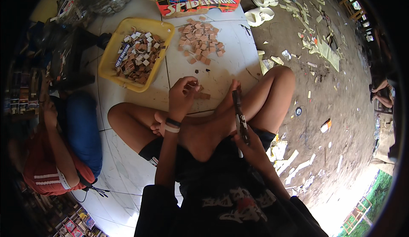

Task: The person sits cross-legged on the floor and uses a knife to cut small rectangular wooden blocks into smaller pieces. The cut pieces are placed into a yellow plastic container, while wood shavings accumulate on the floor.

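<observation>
My left hand (182, 95), with bands at its wrist, is raised over my crossed legs. Its fingers curl inward in a pinch, and whatever lies between them is too small to make out. Just beyond its fingertips, a few small brown square pieces (205, 96) lie on the white tiles. A long, narrow dark tool with pale patches (239, 113) stands out from my right hand (250, 146), which is closed around its lower end. Further ahead, a loose heap of brown square pieces (200, 41) is spread across the tiled floor.
A yellow tub (107, 76) holding mixed white and brown pieces stands left of the heap. Behind is a printed carton (200, 2). White clogs (259, 16) sit beyond the tile edge, near littered ground (315, 122). Another person in a red shirt (47, 169) sits at left.
</observation>
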`<control>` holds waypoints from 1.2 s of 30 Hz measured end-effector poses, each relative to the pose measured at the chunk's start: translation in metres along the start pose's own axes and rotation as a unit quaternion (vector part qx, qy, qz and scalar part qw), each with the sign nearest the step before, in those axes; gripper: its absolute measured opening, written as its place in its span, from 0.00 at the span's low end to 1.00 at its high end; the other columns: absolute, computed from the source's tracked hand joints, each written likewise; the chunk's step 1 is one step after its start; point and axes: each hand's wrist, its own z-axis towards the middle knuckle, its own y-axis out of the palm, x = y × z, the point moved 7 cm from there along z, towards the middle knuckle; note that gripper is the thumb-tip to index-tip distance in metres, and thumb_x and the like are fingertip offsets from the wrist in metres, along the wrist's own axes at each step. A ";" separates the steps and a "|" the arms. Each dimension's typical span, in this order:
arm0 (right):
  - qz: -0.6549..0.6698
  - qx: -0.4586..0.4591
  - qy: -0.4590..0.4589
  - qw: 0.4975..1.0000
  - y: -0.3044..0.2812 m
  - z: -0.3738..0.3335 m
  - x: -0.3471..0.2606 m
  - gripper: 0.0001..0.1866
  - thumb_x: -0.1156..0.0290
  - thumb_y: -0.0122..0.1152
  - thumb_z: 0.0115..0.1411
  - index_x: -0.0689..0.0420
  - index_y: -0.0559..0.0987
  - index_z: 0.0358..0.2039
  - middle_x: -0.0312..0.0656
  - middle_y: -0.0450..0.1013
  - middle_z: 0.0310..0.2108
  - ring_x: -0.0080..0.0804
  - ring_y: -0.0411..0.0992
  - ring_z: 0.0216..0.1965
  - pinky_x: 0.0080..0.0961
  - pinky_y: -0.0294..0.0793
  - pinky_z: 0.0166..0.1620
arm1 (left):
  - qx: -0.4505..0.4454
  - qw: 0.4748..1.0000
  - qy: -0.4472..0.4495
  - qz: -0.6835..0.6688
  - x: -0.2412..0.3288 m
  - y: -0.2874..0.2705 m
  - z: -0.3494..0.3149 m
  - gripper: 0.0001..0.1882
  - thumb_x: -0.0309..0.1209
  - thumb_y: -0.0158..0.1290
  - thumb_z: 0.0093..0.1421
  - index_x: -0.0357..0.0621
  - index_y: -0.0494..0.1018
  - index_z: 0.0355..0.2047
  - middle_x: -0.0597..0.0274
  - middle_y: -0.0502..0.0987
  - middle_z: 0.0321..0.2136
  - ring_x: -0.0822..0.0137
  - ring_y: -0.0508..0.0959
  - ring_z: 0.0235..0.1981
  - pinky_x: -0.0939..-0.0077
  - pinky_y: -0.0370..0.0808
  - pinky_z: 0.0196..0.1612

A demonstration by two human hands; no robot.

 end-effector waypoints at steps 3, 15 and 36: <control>0.009 -0.026 -0.008 1.000 0.008 0.001 -0.002 0.21 0.70 0.60 0.73 0.63 0.70 0.62 0.40 0.75 0.40 0.25 0.71 0.43 0.26 0.72 0.50 | -0.020 0.966 -0.014 -0.257 0.025 -0.004 -0.012 0.11 0.31 0.61 0.70 0.39 0.78 0.48 0.63 0.79 0.44 0.67 0.82 0.46 0.69 0.78 0.51; -0.041 -0.064 -0.061 0.995 0.027 0.004 -0.034 0.31 0.74 0.58 0.72 0.62 0.60 0.73 0.47 0.77 0.49 0.36 0.77 0.54 0.32 0.75 0.59 | 0.066 0.875 -0.073 -0.473 0.065 0.030 -0.054 0.16 0.30 0.57 0.72 0.34 0.71 0.55 0.55 0.80 0.48 0.52 0.84 0.53 0.63 0.82 0.58; -0.062 -0.022 -0.132 0.989 0.030 0.002 -0.045 0.31 0.74 0.58 0.72 0.65 0.61 0.71 0.50 0.76 0.51 0.39 0.77 0.55 0.34 0.76 0.58 | 0.090 0.858 -0.049 -0.503 0.076 0.035 -0.067 0.13 0.29 0.56 0.73 0.34 0.71 0.52 0.53 0.79 0.48 0.48 0.84 0.53 0.55 0.83 0.58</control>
